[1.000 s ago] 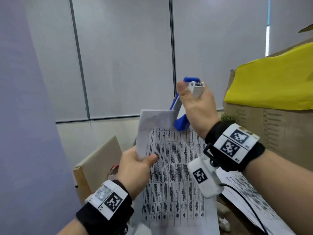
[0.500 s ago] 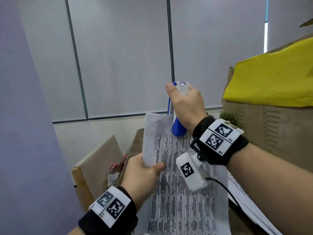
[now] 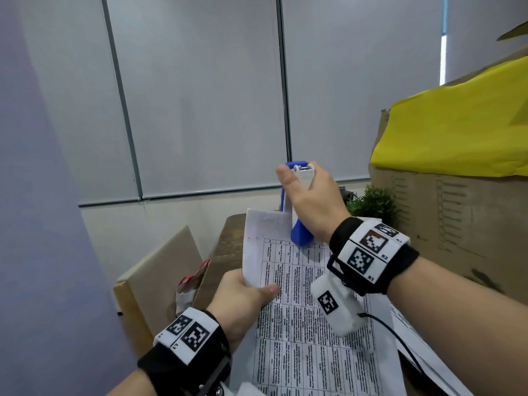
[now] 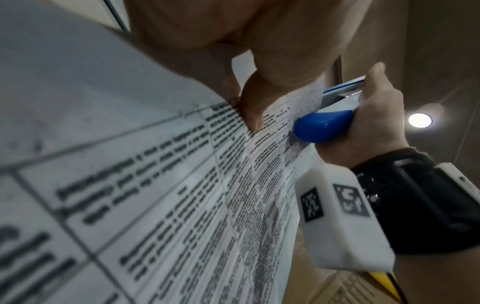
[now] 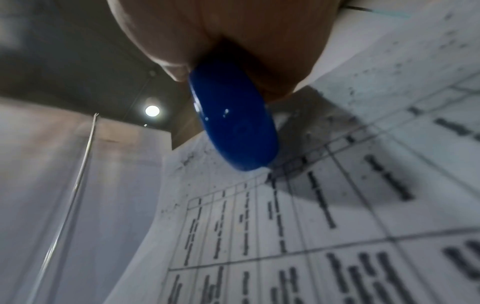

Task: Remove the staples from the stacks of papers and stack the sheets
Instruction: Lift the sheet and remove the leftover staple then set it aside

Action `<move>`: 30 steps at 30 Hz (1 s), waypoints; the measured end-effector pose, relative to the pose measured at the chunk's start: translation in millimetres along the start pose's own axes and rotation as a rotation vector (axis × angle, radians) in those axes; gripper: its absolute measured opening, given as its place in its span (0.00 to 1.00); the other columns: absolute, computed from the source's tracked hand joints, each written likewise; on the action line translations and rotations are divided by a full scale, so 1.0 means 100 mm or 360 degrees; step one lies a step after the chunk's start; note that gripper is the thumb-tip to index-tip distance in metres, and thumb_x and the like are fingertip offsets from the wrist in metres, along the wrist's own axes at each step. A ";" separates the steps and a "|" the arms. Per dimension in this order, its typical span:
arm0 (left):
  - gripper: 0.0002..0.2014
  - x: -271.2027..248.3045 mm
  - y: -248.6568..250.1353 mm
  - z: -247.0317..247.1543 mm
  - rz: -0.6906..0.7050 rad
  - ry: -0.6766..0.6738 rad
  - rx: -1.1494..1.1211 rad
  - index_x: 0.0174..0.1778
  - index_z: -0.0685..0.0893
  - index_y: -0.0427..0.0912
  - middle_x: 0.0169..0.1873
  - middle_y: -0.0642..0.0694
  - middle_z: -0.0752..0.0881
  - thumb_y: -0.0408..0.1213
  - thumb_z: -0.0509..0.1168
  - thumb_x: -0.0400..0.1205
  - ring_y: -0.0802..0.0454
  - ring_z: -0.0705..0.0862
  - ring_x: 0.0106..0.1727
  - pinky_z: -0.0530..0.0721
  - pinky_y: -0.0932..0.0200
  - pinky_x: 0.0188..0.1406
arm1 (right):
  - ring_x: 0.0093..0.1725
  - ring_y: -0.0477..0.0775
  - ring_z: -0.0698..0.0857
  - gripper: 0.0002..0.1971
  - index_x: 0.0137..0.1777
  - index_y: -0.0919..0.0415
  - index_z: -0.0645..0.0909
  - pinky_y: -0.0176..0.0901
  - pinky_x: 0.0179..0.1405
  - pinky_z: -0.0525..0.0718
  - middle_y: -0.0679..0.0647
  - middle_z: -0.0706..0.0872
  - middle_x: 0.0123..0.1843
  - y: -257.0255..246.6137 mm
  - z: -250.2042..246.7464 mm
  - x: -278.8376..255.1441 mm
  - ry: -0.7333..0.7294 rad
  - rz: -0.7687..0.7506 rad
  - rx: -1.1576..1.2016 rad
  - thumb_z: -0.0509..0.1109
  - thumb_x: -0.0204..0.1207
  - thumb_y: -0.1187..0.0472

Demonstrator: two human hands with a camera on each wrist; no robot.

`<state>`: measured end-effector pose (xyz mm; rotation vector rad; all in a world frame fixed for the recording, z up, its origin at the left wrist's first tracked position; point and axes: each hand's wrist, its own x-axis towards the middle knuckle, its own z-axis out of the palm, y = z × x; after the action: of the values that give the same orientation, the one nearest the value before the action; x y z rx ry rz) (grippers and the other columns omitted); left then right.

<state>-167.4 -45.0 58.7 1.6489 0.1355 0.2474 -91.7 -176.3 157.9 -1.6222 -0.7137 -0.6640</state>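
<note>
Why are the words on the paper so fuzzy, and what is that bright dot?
Left wrist view: the paper sits too close, so its print blurs. Right wrist view: blurred too, with the blue stapler shadowing the page. The dot is a ceiling light.

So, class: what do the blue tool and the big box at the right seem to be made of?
Tool: likely glossy plastic, blue and white; highlights glint on its rounded end. Box: brown cardboard, matt, with printed lines.
</note>
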 end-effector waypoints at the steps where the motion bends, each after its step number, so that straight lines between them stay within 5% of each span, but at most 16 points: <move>1: 0.07 -0.01 0.01 0.00 0.0010 -0.0012 0.0004 0.51 0.89 0.35 0.46 0.39 0.93 0.23 0.68 0.81 0.39 0.91 0.52 0.85 0.37 0.61 | 0.31 0.45 0.76 0.16 0.34 0.49 0.71 0.44 0.41 0.74 0.44 0.77 0.30 0.03 0.00 0.02 0.0089 0.0042 0.0086 0.66 0.78 0.42; 5: 0.09 -0.04 0.03 0.01 0.0025 -0.0039 0.0000 0.54 0.87 0.34 0.46 0.38 0.93 0.22 0.66 0.82 0.37 0.91 0.51 0.86 0.35 0.58 | 0.31 0.48 0.75 0.18 0.32 0.49 0.71 0.48 0.42 0.74 0.43 0.76 0.28 0.15 0.01 0.09 0.0275 0.0176 0.0226 0.67 0.77 0.40; 10: 0.10 -0.11 -0.05 0.10 0.0047 -0.0025 0.0031 0.56 0.86 0.39 0.47 0.41 0.93 0.24 0.68 0.81 0.40 0.91 0.52 0.86 0.36 0.58 | 0.23 0.45 0.71 0.23 0.25 0.51 0.67 0.40 0.31 0.68 0.42 0.71 0.19 0.22 0.00 0.05 0.0339 0.0044 0.0109 0.67 0.80 0.47; 15: 0.10 -0.11 -0.11 0.13 0.0012 0.0023 -0.0009 0.55 0.87 0.39 0.46 0.43 0.93 0.24 0.69 0.80 0.41 0.91 0.52 0.86 0.38 0.59 | 0.26 0.47 0.74 0.22 0.27 0.53 0.68 0.39 0.28 0.67 0.47 0.74 0.24 0.18 0.05 0.00 0.0331 0.0036 -0.0121 0.66 0.79 0.44; 21: 0.08 0.05 -0.23 -0.06 -0.0117 0.0156 -0.0032 0.50 0.89 0.35 0.43 0.39 0.93 0.23 0.71 0.78 0.34 0.90 0.52 0.83 0.32 0.63 | 0.38 0.53 0.83 0.08 0.43 0.57 0.79 0.45 0.42 0.83 0.56 0.85 0.40 0.15 0.13 0.09 0.0019 0.0771 0.0591 0.69 0.79 0.54; 24: 0.06 0.09 -0.22 -0.13 -0.0176 0.0133 0.0009 0.48 0.89 0.34 0.42 0.34 0.92 0.24 0.72 0.77 0.29 0.88 0.52 0.83 0.29 0.61 | 0.29 0.46 0.77 0.11 0.35 0.57 0.75 0.41 0.36 0.76 0.50 0.79 0.31 0.19 0.15 0.05 -0.0024 0.0556 0.0296 0.68 0.79 0.59; 26: 0.06 0.08 -0.20 -0.14 -0.0209 0.0025 0.0059 0.49 0.89 0.33 0.43 0.31 0.92 0.25 0.71 0.78 0.27 0.89 0.51 0.85 0.28 0.56 | 0.31 0.46 0.77 0.08 0.42 0.59 0.77 0.42 0.37 0.74 0.49 0.79 0.33 0.19 0.20 -0.02 -0.0229 0.0454 0.0015 0.69 0.78 0.56; 28: 0.07 0.09 -0.22 -0.14 -0.0225 -0.0025 0.0081 0.51 0.88 0.33 0.44 0.31 0.91 0.25 0.71 0.78 0.27 0.89 0.50 0.86 0.28 0.55 | 0.34 0.48 0.77 0.10 0.46 0.63 0.78 0.43 0.39 0.75 0.50 0.79 0.35 0.23 0.22 -0.06 -0.0334 0.0437 0.0068 0.70 0.78 0.55; 30: 0.07 0.11 -0.26 -0.16 -0.0267 -0.0050 0.0059 0.53 0.87 0.32 0.44 0.31 0.92 0.24 0.69 0.80 0.29 0.90 0.50 0.86 0.28 0.54 | 0.31 0.48 0.74 0.10 0.42 0.62 0.77 0.38 0.32 0.74 0.49 0.76 0.31 0.21 0.17 -0.03 -0.0126 0.0500 0.0285 0.69 0.80 0.56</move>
<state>-159.1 -24.2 35.2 1.6670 0.2544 0.0920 -76.7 -162.1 139.3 -1.5568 -0.5419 -0.3016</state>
